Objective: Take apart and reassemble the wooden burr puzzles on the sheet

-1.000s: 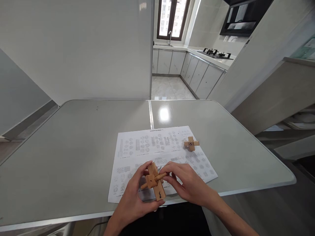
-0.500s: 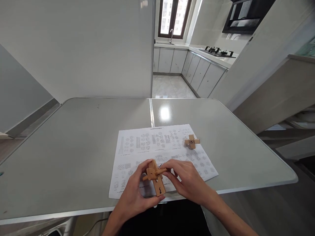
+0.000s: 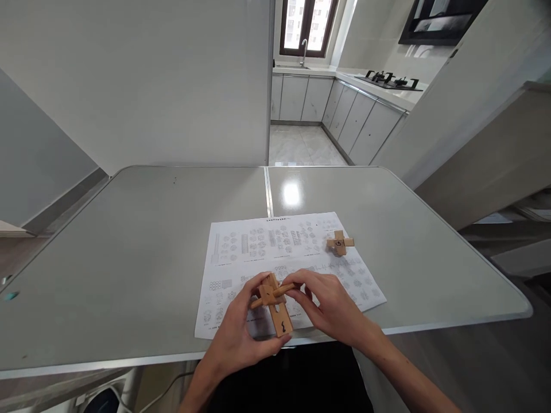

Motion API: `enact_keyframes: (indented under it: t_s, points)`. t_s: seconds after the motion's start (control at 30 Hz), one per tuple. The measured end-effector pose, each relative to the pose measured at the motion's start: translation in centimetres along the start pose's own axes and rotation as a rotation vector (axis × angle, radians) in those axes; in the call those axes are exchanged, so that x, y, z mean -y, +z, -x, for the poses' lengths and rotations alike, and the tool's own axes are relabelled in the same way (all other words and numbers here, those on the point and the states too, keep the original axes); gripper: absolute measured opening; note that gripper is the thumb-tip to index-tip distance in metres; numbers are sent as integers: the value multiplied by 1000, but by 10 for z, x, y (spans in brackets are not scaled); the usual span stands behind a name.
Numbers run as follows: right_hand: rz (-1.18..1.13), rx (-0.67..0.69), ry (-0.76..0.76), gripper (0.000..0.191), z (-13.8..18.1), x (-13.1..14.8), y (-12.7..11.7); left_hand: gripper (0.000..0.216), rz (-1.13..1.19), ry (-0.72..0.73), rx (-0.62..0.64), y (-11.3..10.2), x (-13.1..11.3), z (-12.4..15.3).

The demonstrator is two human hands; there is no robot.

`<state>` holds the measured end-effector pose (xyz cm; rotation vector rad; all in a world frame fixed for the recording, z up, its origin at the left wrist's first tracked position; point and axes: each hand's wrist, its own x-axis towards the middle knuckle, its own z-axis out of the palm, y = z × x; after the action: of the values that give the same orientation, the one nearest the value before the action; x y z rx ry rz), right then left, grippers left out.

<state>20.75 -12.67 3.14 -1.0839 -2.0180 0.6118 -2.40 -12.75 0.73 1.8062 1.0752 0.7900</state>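
My left hand (image 3: pixel 239 330) is closed around a wooden interlocking puzzle (image 3: pixel 282 321), thumb at its lower end and fingers at its upper end. A dark handwritten mark shows on the puzzle's lower flat piece. Through a crosspiece runs a slim wooden stick (image 3: pixel 284 289), its left end poking out near my left fingers. The thumb and fingers of my right hand (image 3: pixel 329 301) pinch the stick's right end. Beneath both hands lies a white printed sheet (image 3: pixel 232 235) covered in small diagrams. A second wooden cross-shaped puzzle (image 3: pixel 340 243), marked with a letter, rests on the sheet's right side.
The grey table (image 3: pixel 142 258) has a metal seam (image 3: pixel 268 192) down its middle. A small teal object (image 3: pixel 11 296) lies at its left edge. Beyond stand a white wall panel (image 3: pixel 172 86) and kitchen cabinets (image 3: pixel 295 97) with a stove (image 3: pixel 390 80).
The camera view has shifted slightly, so the table sits a little higher and further right. Both hands keep their grip on the puzzle and the stick, with the stick tilted slightly more.
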Motion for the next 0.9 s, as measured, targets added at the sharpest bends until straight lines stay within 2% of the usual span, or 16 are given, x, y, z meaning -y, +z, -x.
enact_keyframes:
  t_s: [0.4,0.9]
  points:
    - [-50,27,6,15,-6,-1,1,98,34,-63,16,0,4,1]
    - [-14,-32,-32,14,-10,2,1,92,5,-33,-43,-1,-1,-1]
